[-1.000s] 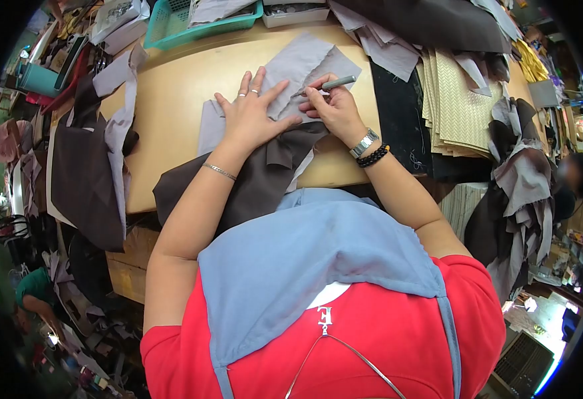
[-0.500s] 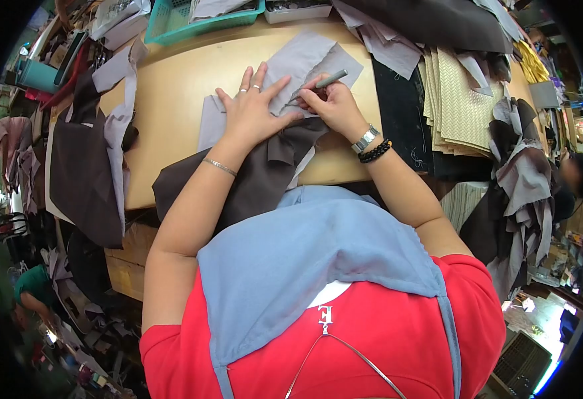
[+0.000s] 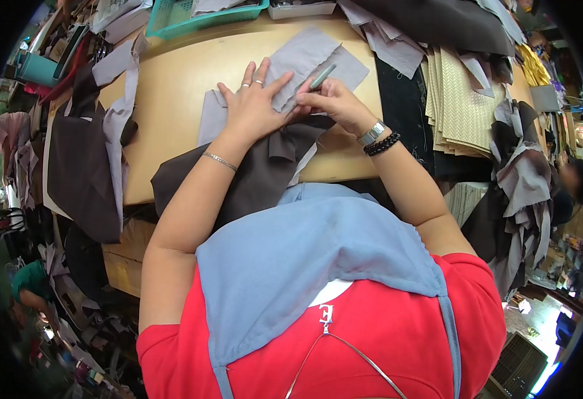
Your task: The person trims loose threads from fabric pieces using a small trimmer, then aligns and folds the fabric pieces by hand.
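Note:
Fingers spread, my left hand presses flat on the near left part of the grey fabric and the edge of the dark brown fabric. My right hand grips a grey-green pen, which leans up and to the right. The pen's lower end is hidden by the fingers, close to my left thumb. Under both hands the pieces lie on the wooden table, and the brown one hangs over the near edge.
A teal basket and a white box stand at the back. To the right lies a stack of woven cream sheets. Brown fabric drapes over the left edge. A person in green is at the far lower left.
My right hand has shifted slightly toward me and right, and the pen has tilted more upright. My left hand stays spread, a little further right. The grey fabric appears slightly shifted in view.

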`<act>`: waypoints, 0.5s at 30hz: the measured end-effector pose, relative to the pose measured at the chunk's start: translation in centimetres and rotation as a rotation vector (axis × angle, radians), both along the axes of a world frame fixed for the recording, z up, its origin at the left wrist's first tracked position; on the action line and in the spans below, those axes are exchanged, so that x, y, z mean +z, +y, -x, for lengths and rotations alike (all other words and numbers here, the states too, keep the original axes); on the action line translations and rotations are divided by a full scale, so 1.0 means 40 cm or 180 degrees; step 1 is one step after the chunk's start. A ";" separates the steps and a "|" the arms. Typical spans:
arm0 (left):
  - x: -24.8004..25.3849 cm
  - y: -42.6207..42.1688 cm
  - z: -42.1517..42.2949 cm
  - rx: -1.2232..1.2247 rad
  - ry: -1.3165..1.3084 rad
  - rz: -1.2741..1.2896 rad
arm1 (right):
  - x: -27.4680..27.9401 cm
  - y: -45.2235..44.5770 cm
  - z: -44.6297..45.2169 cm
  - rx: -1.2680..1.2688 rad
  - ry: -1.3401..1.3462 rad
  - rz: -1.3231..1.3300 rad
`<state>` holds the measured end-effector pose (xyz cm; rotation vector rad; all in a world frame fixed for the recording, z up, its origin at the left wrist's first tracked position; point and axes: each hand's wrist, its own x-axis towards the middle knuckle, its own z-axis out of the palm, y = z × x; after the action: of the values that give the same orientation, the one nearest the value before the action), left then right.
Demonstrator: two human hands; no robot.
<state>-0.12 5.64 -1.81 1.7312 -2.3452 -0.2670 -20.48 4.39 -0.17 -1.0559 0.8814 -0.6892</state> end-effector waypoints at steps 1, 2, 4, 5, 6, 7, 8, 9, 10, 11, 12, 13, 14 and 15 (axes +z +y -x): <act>-0.001 0.000 -0.001 -0.0012 0.0003 -0.0012 | 0.002 0.004 -0.002 -0.0046 -0.0049 0.0067; 0.000 0.001 -0.002 -0.0018 0.0006 -0.0022 | -0.002 0.005 -0.002 -0.0548 -0.0197 0.0059; 0.003 0.004 -0.002 -0.0025 -0.0001 -0.0048 | -0.013 0.014 -0.004 -0.0798 -0.0153 0.0223; 0.005 0.004 -0.001 -0.0023 -0.0009 -0.0056 | -0.022 0.018 -0.003 -0.0930 -0.0128 0.0311; 0.007 0.003 0.001 -0.0023 -0.0017 -0.0062 | -0.045 0.019 -0.006 -0.0945 -0.0056 0.0210; 0.008 0.003 0.002 -0.0027 -0.0012 -0.0063 | -0.058 0.023 -0.010 -0.0960 -0.0041 0.0298; 0.008 0.003 0.002 -0.0024 -0.0007 -0.0066 | -0.065 0.029 -0.017 -0.0970 -0.0026 0.0383; 0.007 0.003 0.001 -0.0016 -0.0002 -0.0065 | -0.069 0.031 -0.022 -0.0973 -0.0013 0.0472; 0.006 0.003 -0.001 -0.0017 0.0002 -0.0062 | -0.070 0.032 -0.026 -0.0972 0.0035 0.0598; 0.004 0.003 -0.002 -0.0023 0.0008 -0.0060 | -0.070 0.032 -0.026 -0.0951 0.0031 0.0609; 0.003 0.003 -0.001 -0.0032 0.0014 -0.0059 | -0.071 0.032 -0.026 -0.0932 0.0029 0.0621; 0.004 0.003 -0.001 -0.0034 0.0017 -0.0057 | -0.071 0.031 -0.026 -0.0914 0.0026 0.0634; 0.005 0.004 -0.001 -0.0036 0.0018 -0.0054 | -0.069 0.031 -0.026 -0.0910 0.0066 0.0639; 0.006 0.004 -0.001 -0.0037 0.0018 -0.0052 | -0.066 0.031 -0.027 -0.0905 0.0105 0.0644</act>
<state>-0.09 5.81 -1.57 1.7222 -2.3565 -0.2932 -19.40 5.63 -2.81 -1.1345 1.0174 -1.0180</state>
